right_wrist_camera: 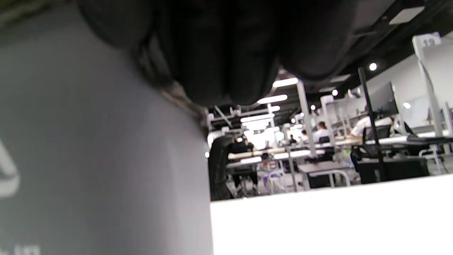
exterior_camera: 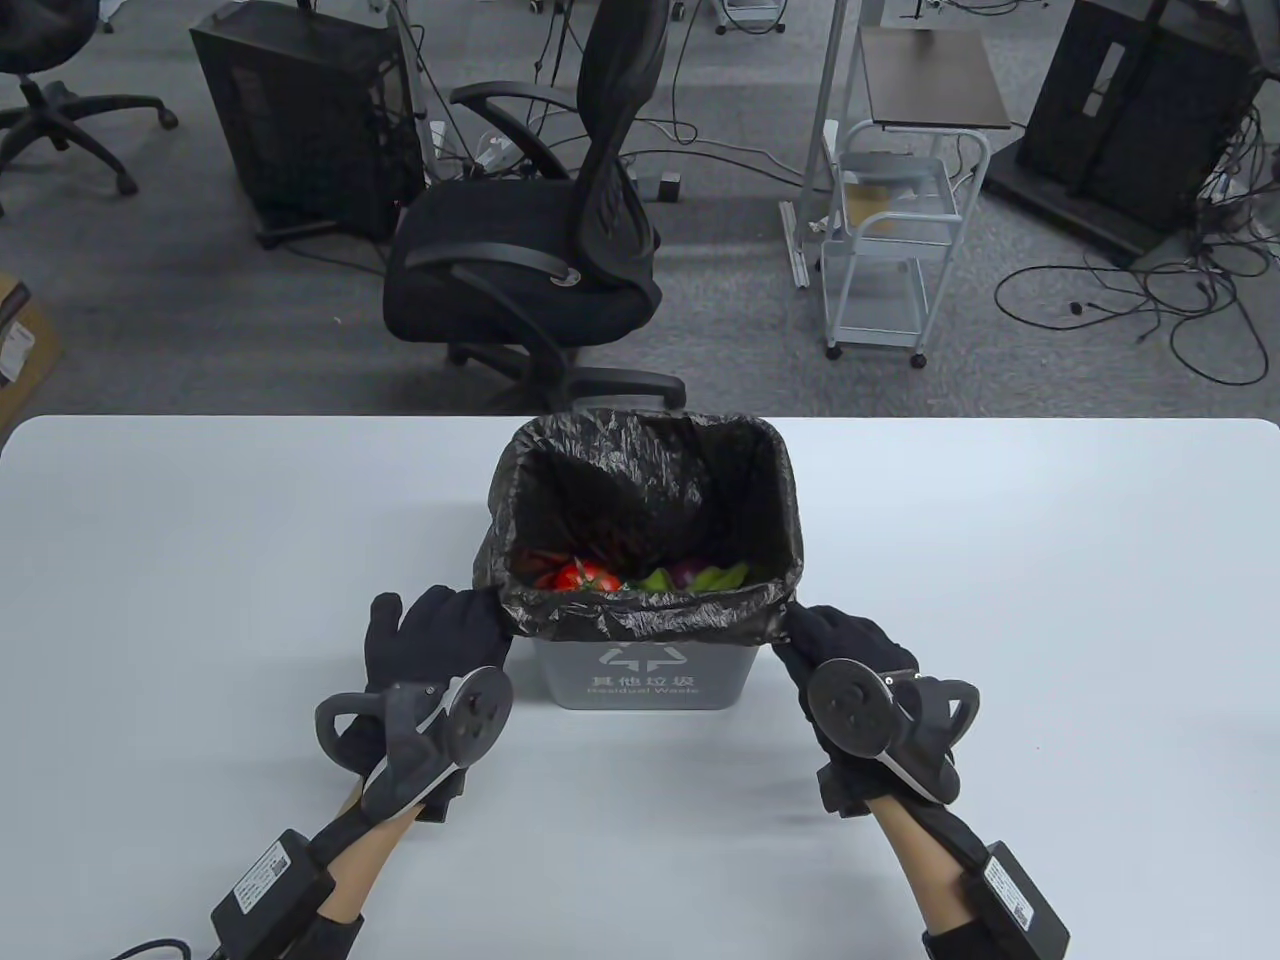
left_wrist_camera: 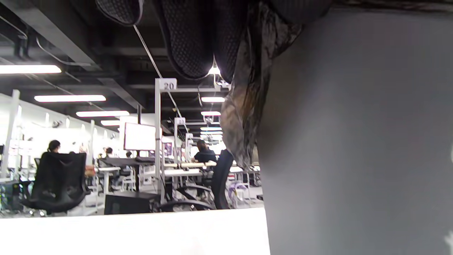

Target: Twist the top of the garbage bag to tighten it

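A grey bin [exterior_camera: 645, 680] stands mid-table, lined with a black garbage bag [exterior_camera: 640, 480] whose top is open and folded over the rim. A tomato [exterior_camera: 578, 576] and green scraps lie inside. My left hand [exterior_camera: 435, 630] is at the bin's front left corner, thumb spread, fingers against the bag's overhang. My right hand [exterior_camera: 835, 640] is at the front right corner, fingertips at the bag's edge. In the left wrist view the fingers [left_wrist_camera: 187, 39] hang beside a bag flap [left_wrist_camera: 244, 106] and the bin wall [left_wrist_camera: 354, 141]. In the right wrist view the fingers [right_wrist_camera: 230, 53] press by the bag edge [right_wrist_camera: 177, 92].
The white table [exterior_camera: 200, 600] spreads wide to both sides of the bin. A black office chair [exterior_camera: 540, 230] stands just behind the table's far edge, with a white cart [exterior_camera: 890, 240] to its right.
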Available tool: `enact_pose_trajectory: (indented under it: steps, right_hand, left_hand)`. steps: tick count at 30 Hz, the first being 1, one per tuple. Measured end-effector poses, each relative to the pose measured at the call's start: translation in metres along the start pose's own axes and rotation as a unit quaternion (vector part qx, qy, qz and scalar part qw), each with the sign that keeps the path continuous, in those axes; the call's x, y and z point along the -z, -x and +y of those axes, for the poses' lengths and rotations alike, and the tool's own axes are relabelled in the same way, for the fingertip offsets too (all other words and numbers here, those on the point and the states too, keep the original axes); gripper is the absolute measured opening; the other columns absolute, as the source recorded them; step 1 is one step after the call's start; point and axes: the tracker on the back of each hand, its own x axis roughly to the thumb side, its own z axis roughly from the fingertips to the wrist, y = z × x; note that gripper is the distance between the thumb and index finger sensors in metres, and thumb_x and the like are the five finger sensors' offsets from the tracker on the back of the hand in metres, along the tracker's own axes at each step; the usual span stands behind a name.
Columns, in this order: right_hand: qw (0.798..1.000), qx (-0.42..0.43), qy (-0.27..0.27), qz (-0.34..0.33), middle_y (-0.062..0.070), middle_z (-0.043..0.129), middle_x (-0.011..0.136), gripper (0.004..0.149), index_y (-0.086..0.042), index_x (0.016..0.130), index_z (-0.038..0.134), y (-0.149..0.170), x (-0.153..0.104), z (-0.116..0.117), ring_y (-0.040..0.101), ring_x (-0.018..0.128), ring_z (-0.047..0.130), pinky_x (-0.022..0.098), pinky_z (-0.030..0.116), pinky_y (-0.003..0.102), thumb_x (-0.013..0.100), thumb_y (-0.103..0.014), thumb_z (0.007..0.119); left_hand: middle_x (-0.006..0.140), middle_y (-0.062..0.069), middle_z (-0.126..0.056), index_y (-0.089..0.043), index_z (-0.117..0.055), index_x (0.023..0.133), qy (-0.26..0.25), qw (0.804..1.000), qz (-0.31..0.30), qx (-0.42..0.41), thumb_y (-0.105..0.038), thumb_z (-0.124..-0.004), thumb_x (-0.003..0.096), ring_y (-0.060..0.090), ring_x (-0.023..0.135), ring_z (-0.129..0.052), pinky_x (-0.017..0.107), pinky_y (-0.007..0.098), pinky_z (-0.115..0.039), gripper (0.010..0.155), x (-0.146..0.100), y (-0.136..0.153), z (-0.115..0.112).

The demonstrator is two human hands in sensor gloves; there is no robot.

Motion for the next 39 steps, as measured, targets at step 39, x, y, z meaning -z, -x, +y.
enact_pose_trajectory:
  steps: [39]
  right_hand:
    - [0.997,-0.002,0.07,-0.026,0.005,0.097,0.084,0.045,-0.021,0.092,0.086,-0.014,0.071,-0.112,0.032,0.074,0.097,0.051,0.083,0.05,0.057,-0.042,0.068]
  left_hand:
    - [0.104,-0.01,-0.087,-0.036,-0.069,0.103,-0.036,0.985,0.098,-0.135,-0.056,-0.06,0.0559,0.017,0.099,-0.088,0.076,0.058,-0.059,0.052,0.053,0.004,0.104]
